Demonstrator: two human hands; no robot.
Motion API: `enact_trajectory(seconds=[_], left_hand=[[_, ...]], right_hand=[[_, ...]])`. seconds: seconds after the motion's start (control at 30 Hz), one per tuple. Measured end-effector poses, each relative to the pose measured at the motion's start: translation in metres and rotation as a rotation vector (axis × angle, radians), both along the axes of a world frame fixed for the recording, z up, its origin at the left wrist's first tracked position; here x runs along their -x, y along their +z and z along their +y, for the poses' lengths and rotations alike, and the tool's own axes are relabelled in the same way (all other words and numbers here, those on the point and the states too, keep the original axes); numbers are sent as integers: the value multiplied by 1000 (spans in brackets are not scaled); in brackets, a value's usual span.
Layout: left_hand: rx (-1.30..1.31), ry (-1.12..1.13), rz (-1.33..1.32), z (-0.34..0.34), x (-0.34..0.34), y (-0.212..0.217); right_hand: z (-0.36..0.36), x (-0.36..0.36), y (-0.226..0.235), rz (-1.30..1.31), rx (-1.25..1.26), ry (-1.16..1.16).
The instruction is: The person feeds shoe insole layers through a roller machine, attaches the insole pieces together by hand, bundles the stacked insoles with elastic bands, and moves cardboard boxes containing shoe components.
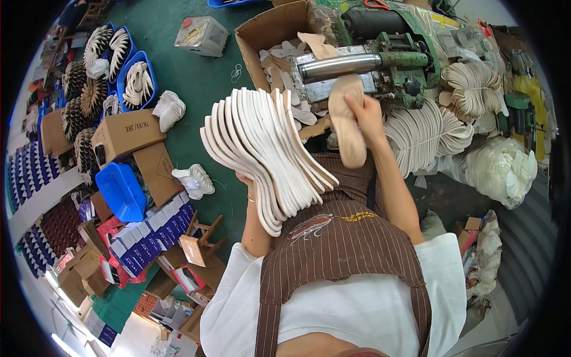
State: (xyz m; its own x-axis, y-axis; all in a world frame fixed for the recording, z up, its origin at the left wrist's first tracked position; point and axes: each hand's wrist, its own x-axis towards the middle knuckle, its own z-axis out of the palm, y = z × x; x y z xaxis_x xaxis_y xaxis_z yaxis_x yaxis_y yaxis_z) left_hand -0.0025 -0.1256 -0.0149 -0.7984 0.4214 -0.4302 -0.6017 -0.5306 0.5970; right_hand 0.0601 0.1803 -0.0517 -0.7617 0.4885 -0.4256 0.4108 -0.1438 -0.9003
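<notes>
Insole (347, 119) near machine (369, 62) edge; floor (208, 74) leftward

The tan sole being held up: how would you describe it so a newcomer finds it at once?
At the upper right, find the green machine with a shiny roller. Just below that roller, the right hand grips the tan sole. Held singly, it differs from the thick white stack to its left.

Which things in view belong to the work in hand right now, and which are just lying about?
Likely part of it:
white insole stack, held in the left hand
tan insole, held in the right hand
roller machine, just beyond it

Apparently lying about:
square metal can
blue tub
wooden stool
</notes>
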Motion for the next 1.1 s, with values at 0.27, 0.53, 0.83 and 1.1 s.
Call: enact_trajectory(seconds=[0.27, 0.53, 0.83, 1.1], left_hand=[[70, -92, 8, 29, -21, -13], [-182, -317, -45, 35, -12, -8], [123, -137, 84, 61, -46, -21], [206, -63, 25, 77, -48, -9]], right_hand=[[-62, 2, 60, 115, 367, 250], [-62, -21, 63, 179, 141, 238], [-44, -31, 35, 100, 766, -92], [-16, 1, 15, 14, 205, -37]])
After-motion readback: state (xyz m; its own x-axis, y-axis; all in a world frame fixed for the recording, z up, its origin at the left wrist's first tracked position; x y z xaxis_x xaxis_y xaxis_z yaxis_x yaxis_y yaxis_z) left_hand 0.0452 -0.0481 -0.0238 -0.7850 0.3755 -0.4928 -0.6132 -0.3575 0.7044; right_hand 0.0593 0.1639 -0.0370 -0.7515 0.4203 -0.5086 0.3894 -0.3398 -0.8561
